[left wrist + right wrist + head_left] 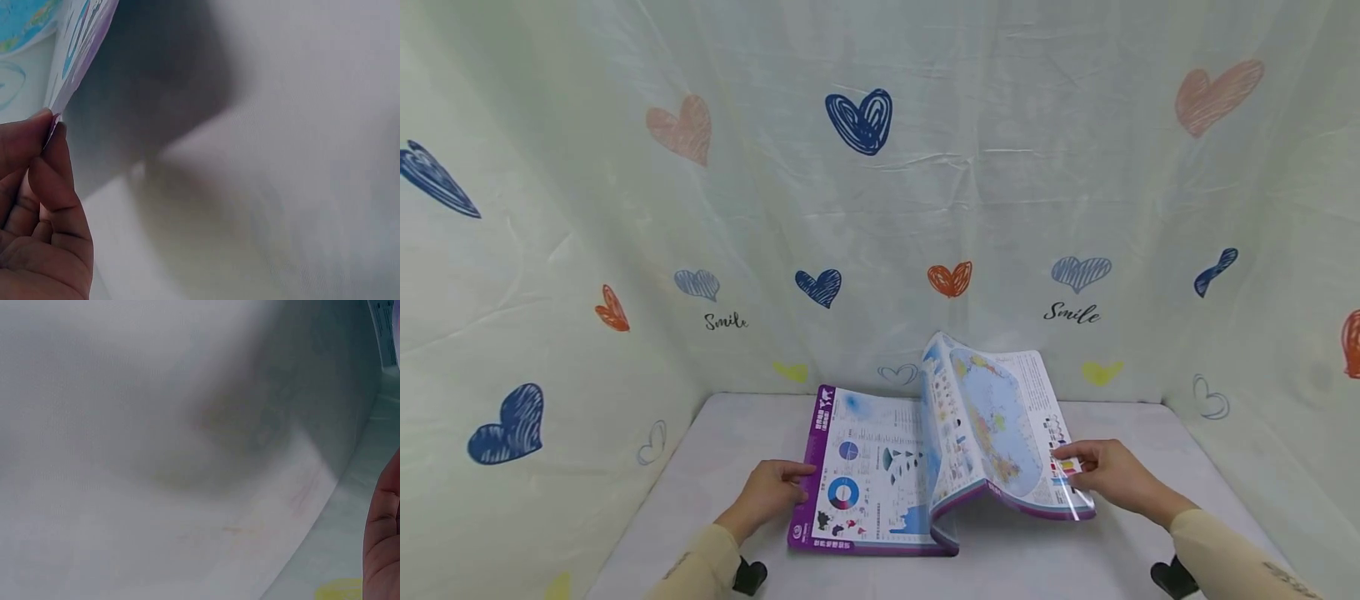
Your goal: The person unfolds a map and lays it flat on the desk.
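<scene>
A glossy, purple-bordered folded world map (872, 475) is partly unfolded above the white table, with charts on its left panel. Its middle rises in a ridge, and the right panel, printed with part of a map, slopes away from it. My left hand (769, 493) pinches the left edge between thumb and fingers; in the left wrist view the left hand (47, 206) grips the sheet's thin edge. At the right edge, my right hand (1116, 477) pinches the panel. Only a sliver of the right hand (384, 531) enters the right wrist view, its fingertips out of frame.
A white table (730, 425) lies under the map. Behind and at both sides hangs a pale curtain (1000, 200) printed with hearts and "Smile". The map's far ridge rises close to the back curtain.
</scene>
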### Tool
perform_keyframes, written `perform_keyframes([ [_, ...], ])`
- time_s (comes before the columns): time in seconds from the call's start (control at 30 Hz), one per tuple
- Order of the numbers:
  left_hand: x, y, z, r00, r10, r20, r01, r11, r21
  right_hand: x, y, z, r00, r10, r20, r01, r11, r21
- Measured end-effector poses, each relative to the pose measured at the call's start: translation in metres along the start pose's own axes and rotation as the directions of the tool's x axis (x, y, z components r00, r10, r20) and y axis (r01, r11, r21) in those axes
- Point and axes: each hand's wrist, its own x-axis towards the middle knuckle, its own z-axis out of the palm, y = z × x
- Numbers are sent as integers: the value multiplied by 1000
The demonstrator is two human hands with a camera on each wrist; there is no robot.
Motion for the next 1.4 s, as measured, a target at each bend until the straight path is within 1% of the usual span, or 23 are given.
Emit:
perform_keyframes([
  [0.13,-2,-10,-15,999,-26,-25,27,999,24,-1,7,-9,1000,1,-3,-2,1000,-23],
  [0.27,-7,-15,-30,998,-48,-39,49,998,39,-4,14,-18,1000,-5,-12,4,998,-63],
  [0.43,-10,-23,-47,997,-57,-50,60,996,65,-6,23,-28,1000,10,-17,-12,993,-120],
  [0.53,-11,-30,-56,997,-60,-55,64,995,78,-5,30,-31,1000,15,-21,-19,987,-160],
  [0.63,-12,-36,-66,997,-54,-51,59,993,100,-6,37,-34,1000,4,-23,-8,979,-204],
  [0.8,-15,-47,-79,996,-64,-56,71,989,128,-6,46,-38,1000,-14,-24,7,959,-282],
  [0.97,-16,-58,-90,995,-84,-60,93,983,157,-7,52,-40,1000,0,-21,-7,945,-327],
  [1.1,-16,-63,-97,993,-101,-58,109,981,161,-7,57,-39,1000,19,-15,-23,939,-342],
  [1.27,-16,-65,-101,990,-122,-65,130,980,150,-8,62,-39,999,32,-19,-36,938,-344],
  [1.4,-16,-66,-102,989,-135,-68,143,979,146,-7,65,-37,998,62,0,-58,941,-332],
])
